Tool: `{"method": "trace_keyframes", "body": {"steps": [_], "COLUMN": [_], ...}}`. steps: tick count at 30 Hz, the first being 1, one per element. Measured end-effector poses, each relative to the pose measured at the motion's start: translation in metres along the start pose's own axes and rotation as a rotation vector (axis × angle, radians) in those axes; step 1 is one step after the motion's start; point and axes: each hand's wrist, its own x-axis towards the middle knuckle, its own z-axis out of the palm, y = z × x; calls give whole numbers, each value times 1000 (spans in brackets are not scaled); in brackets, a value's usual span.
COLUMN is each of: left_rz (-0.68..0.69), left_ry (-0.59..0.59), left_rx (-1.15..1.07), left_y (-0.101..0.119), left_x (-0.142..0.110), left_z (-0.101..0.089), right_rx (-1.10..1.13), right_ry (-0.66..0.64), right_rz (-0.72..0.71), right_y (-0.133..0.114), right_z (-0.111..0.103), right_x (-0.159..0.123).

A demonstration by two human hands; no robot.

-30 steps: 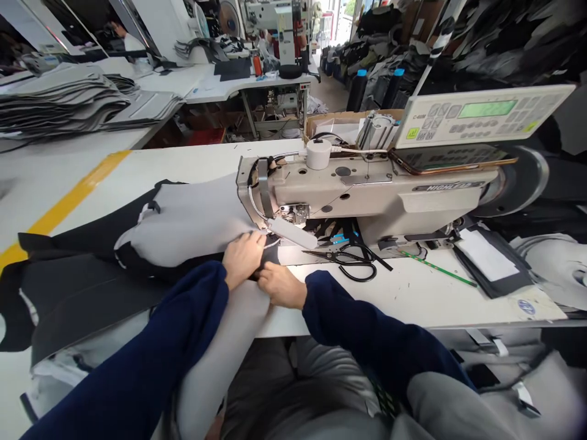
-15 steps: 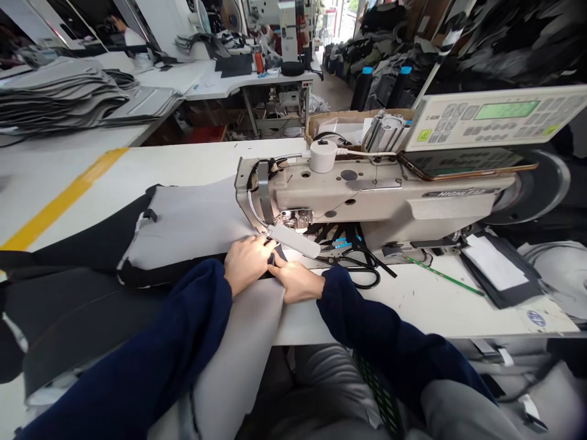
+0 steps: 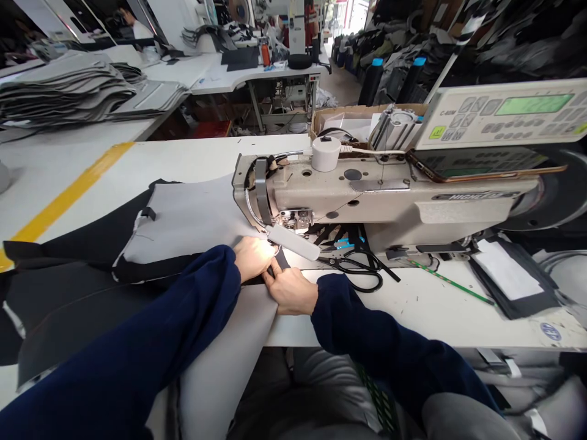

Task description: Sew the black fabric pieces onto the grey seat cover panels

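Head view: pinching dark strip (image 3: 282,261) with right hand (image 3: 292,291) near bench's (image 3: 300,332) front edge, resting left hand (image 3: 254,258) on cloth (image 3: 195,214) by sewing machine (image 3: 394,205), left grip unclear.

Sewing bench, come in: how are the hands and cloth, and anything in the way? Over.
Both hands on the fabric: left hand, right hand. Grey-and-black fabric at the sewing machine. Scissors close by the right sleeve.

Both the left hand (image 3: 254,258) and right hand (image 3: 292,291) were pressed on the grey-and-black fabric (image 3: 192,214), right by the sewing machine's (image 3: 389,195) needle area.
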Motion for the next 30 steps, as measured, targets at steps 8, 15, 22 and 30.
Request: {"method": "trace_keyframes", "body": {"steps": [8, 15, 22, 30], "left_rz": [-58, -48, -46, -86], "left_ry": [8, -118, -193, -186], "left_rx": [37, 96, -36, -14], "left_y": [-4, 5, 18, 13], "left_x": [-16, -38, -20, -24], "left_z": [-7, -16, -17, -15], "right_rx": [26, 27, 66, 22], "right_ry": [33, 28, 5, 158], "right_rz": [73, 84, 67, 137], "right_y": [4, 2, 4, 0], "right_z": [8, 8, 7, 15], "right_x": [15, 21, 22, 10]}}
